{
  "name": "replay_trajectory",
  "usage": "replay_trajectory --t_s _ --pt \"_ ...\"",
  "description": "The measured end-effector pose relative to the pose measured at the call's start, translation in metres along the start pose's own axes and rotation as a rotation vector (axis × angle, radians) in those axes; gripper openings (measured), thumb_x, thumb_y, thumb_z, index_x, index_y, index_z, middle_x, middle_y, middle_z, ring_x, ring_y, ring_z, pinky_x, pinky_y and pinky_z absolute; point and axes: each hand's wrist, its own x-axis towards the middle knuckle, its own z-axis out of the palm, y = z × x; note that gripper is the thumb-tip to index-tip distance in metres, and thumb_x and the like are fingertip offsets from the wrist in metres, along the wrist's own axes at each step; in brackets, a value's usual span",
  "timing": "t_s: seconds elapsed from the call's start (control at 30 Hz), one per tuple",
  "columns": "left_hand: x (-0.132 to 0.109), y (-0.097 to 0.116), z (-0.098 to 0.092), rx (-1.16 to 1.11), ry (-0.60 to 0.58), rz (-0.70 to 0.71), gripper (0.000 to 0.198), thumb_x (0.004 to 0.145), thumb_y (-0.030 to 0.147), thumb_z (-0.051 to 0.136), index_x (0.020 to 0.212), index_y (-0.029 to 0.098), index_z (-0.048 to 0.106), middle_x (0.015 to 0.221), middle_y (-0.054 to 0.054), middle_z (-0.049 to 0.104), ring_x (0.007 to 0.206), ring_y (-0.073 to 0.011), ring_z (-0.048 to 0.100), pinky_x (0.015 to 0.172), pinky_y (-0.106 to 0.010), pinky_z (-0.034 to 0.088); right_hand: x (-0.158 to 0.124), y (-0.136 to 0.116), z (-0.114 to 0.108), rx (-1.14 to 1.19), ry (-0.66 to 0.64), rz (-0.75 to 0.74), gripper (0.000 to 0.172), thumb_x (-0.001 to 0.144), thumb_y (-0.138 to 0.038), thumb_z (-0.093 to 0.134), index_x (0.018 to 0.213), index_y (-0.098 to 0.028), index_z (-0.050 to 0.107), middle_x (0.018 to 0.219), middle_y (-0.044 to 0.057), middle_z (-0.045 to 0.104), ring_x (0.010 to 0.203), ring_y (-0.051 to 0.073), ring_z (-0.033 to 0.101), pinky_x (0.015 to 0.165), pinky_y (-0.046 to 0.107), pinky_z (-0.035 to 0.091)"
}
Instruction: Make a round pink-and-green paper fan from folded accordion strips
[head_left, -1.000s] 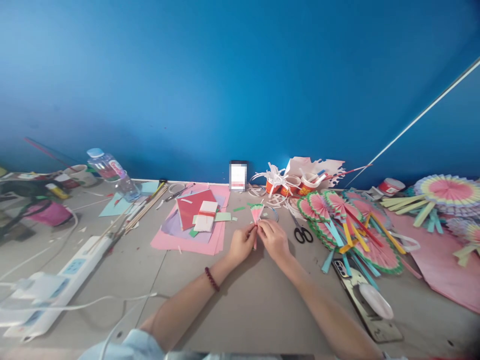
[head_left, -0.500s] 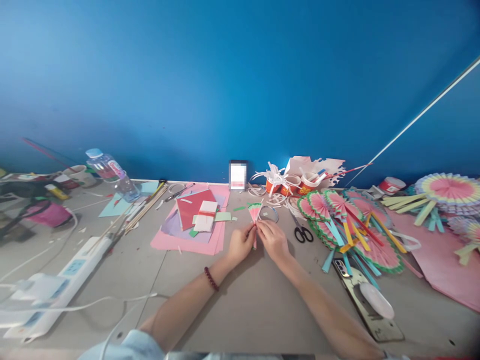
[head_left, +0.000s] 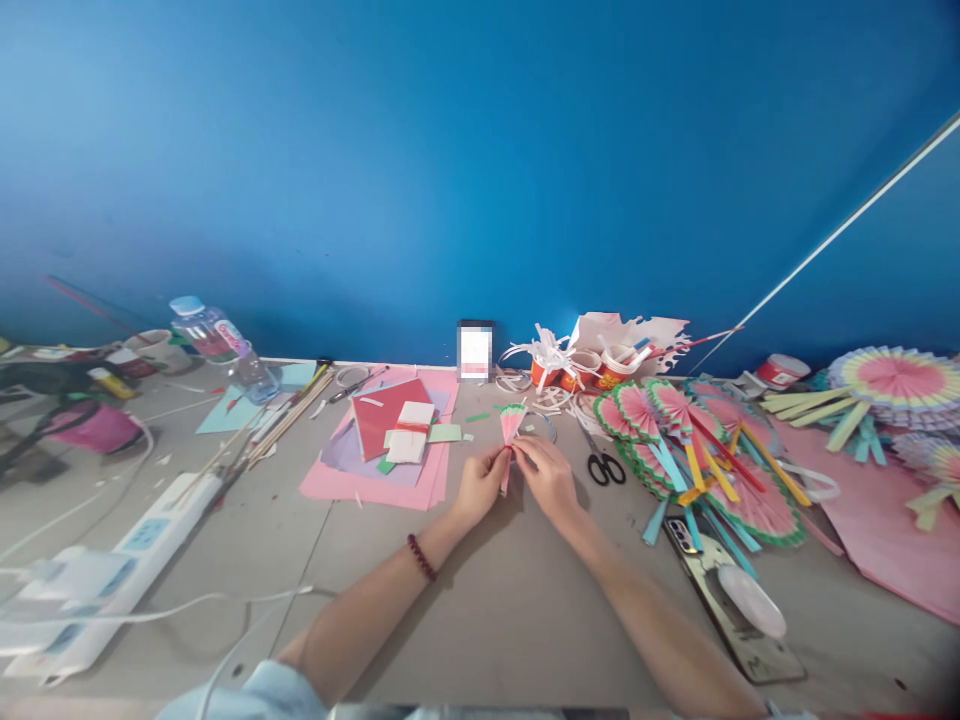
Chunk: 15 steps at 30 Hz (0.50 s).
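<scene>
A small pleated paper fan, pink with a green edge, stands between my two hands at the middle of the table. Its folds spread at the top and narrow where my fingers meet. My left hand, with a dark red bead bracelet on the wrist, pinches the fan's narrow middle, and a short tail of paper shows below. My right hand has its fingertips closed at the same spot from the other side. Something thin and red shows at the pinch, too small to make out. Black-handled scissors lie right of my right hand.
Left of my hands are stacked pink and red papers. Farther left are wooden sticks, a water bottle and a power strip. Finished paper fans, a phone and paper cups sit to the right.
The fan tilts slightly, its lower tail shifting a little left. My right fingers have moved slightly at the pinch. Other things stay in place.
</scene>
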Motion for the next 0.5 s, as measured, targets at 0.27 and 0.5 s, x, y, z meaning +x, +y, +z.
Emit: replay_trajectory --t_s 0.27,0.5 --pt "0.0009 -0.0013 0.0010 -0.104 0.009 -0.034 0.037 0.081 0.042 0.051 0.097 0.014 0.069 0.090 -0.006 0.072 0.087 -0.0218 0.064 0.081 -0.031 0.048 0.0044 -0.0018 -0.0053 0.022 -0.009 0.025 0.022 0.091 -0.020 0.045 0.092 -0.022 0.067 0.090 0.006 0.069 0.087 0.019 0.064 0.083 0.035 0.052" --pt "0.0029 0.0065 0.0000 -0.175 0.015 -0.056 0.035 0.078 0.043 0.056 0.088 0.014 0.071 0.086 -0.007 0.072 0.089 -0.0227 0.065 0.082 -0.033 0.049 0.0022 0.0004 -0.0035 0.048 -0.057 0.018 0.023 0.091 -0.019 0.045 0.095 -0.022 0.067 0.093 0.006 0.069 0.090 0.019 0.064 0.084 0.035 0.052"
